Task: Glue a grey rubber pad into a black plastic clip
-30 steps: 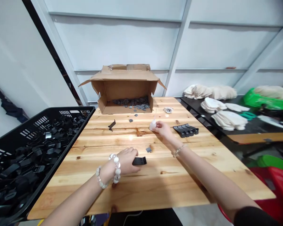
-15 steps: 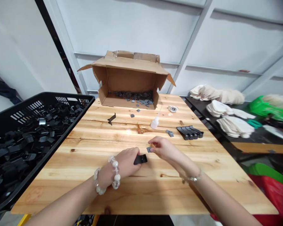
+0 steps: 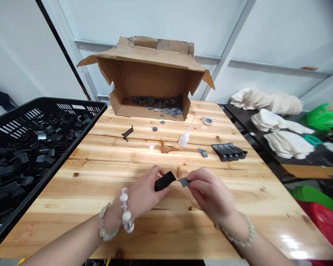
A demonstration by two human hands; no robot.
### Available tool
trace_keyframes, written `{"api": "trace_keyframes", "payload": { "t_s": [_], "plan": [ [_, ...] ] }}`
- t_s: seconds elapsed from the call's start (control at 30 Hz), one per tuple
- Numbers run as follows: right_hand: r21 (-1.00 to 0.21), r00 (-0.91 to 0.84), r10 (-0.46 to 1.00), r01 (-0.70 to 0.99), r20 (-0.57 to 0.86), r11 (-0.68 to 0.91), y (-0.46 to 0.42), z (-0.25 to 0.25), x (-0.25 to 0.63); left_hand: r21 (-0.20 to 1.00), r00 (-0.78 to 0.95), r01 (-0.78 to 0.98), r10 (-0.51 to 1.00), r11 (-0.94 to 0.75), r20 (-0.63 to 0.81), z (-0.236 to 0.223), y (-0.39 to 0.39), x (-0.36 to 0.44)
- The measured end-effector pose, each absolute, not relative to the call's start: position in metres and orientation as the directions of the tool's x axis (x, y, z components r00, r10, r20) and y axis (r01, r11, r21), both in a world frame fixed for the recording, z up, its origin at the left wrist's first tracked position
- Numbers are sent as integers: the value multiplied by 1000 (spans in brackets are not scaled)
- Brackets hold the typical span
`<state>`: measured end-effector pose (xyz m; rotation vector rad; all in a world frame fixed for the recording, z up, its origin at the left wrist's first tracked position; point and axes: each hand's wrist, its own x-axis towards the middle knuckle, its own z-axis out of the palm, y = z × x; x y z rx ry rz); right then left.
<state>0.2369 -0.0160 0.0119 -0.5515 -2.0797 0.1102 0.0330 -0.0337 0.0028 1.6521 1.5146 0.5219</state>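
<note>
My left hand (image 3: 145, 192) grips a black plastic clip (image 3: 164, 180) just above the wooden table (image 3: 100, 173). My right hand (image 3: 211, 194) pinches a small grey square pad (image 3: 184, 181) and holds it against the clip's right end. Both hands are closed and meet near the table's front middle. A small white glue bottle (image 3: 184, 139) lies further back on the table, with a loose grey pad (image 3: 202, 152) to its right.
An open cardboard box (image 3: 152, 79) with several grey pads stands at the back. A black crate (image 3: 30, 147) full of black clips sits at the left. A row of black clips (image 3: 229, 152) lies right of centre, a single clip (image 3: 127, 132) towards the back left. White stacked pieces (image 3: 283, 136) cover a side table.
My right hand left the glue bottle, came back to the front, picked up the grey pad and brought it to the clip. My left hand lifted the clip off the table.
</note>
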Motion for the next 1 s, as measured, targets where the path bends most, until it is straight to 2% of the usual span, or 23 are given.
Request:
{"api": "trace_keyframes", "payload": {
  "t_s": [0.13, 0.27, 0.53, 0.73, 0.9, 1.0],
  "plan": [
    [-238, -455, 368, 318, 811, 918, -21, 15, 240, 896, 243, 439, 950, 71, -194, 1, -36, 36],
    [-197, -441, 344, 345, 829, 918, -21, 21, 241, 918, 227, 379, 951, 114, -212, 3, -37, 37],
    [-380, -390, 477, 302, 788, 874, -24, 26, 240, 942, 224, 314, 955, 118, -194, 0, -38, 36],
    [-374, -427, 478, 306, 768, 875, -30, 29, 240, 958, 240, 244, 947, 153, -212, 3, -36, 37],
    [-449, -447, 528, 278, 722, 849, -34, 25, 242, 950, 235, 291, 955, 111, -183, 3, -36, 36],
    [-446, -459, 519, 266, 721, 855, -33, 23, 242, 946, 236, 307, 955, 101, -178, 1, -36, 36]
  ]
}}
